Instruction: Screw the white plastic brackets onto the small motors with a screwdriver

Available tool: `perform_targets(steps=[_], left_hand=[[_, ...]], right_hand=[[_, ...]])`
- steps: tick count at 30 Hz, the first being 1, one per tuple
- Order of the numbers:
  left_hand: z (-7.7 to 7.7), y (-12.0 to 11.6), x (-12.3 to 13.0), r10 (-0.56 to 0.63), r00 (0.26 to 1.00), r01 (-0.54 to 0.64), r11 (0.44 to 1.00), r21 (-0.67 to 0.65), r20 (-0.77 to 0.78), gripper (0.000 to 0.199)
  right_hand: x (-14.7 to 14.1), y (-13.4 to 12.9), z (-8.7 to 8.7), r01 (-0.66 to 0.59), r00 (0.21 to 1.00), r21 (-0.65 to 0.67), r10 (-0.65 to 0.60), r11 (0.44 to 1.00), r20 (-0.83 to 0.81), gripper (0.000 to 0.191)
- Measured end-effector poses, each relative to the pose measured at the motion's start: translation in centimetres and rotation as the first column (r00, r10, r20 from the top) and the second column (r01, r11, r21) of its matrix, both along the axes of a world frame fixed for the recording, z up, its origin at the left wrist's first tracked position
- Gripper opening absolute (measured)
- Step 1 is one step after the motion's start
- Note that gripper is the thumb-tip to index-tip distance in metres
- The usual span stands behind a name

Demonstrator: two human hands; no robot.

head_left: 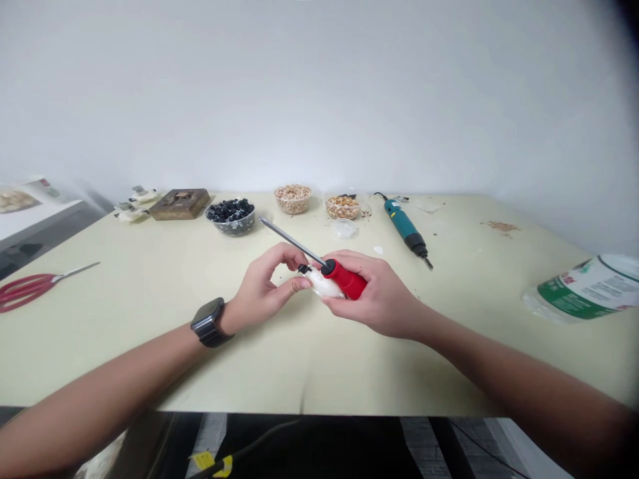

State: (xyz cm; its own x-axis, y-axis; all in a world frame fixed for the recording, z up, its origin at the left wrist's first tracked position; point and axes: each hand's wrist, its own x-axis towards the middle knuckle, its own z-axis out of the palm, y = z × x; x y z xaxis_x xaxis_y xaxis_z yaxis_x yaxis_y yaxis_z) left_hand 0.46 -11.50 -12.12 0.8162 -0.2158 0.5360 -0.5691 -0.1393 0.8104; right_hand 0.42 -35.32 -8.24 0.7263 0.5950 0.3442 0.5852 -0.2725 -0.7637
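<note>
Head view, entries from the hands outward. Right hand (pixel 382 296): fingers curled shut around a red-handled screwdriver (pixel 347 279), held above the table (pixel 299 372), its long steel shaft (pixel 292 241) slanting away past the left hand. Left hand (pixel 262 289): half open and arched, thumb against a glossy white lump (pixel 323 286) beneath the handle; a dark-banded wristwatch (pixel 208 322) sits at the wrist. Handling, judged by eye: the screwdriver looks light and stiff, best taken by the thick red grip, while the smooth lump may prove slippery (its material cannot be told from here). Nearby on the table: a clear bowl of black pieces (pixel 229 216), two tubs of nut-like pieces (pixel 292 198) (pixel 343 207), a teal electric screwdriver (pixel 405 226), a brown block (pixel 180 203), and red-handled scissors (pixel 30 291). Far right, a plastic bottle (pixel 582 289) lies on its side with a green-and-white label; its small print is unreadable, and no brand shows on the tools.
</note>
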Motion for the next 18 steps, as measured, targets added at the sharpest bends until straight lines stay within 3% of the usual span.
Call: perform_targets(steps=[6,13,18], left_hand=[[0.1,-0.2,-0.1,0.002,0.998,-0.007,0.997,0.074,0.065,0.016],[-0.4,-1.0,-0.6,-0.010,0.998,0.005,0.996,-0.089,-0.065,0.029],[-0.7,-0.9,-0.6,-0.012,0.999,0.010,0.999,-0.048,-0.032,0.019]], right_hand=[[-0.2,0.1,0.0,-0.016,0.995,0.001,0.016,1.000,0.100,0.032],[0.2,0.0,-0.2,-0.007,0.989,-0.011,0.008,1.000,0.150,0.039],[0.2,0.0,-0.4,-0.002,0.989,-0.015,0.004,1.000,0.150,0.039]])
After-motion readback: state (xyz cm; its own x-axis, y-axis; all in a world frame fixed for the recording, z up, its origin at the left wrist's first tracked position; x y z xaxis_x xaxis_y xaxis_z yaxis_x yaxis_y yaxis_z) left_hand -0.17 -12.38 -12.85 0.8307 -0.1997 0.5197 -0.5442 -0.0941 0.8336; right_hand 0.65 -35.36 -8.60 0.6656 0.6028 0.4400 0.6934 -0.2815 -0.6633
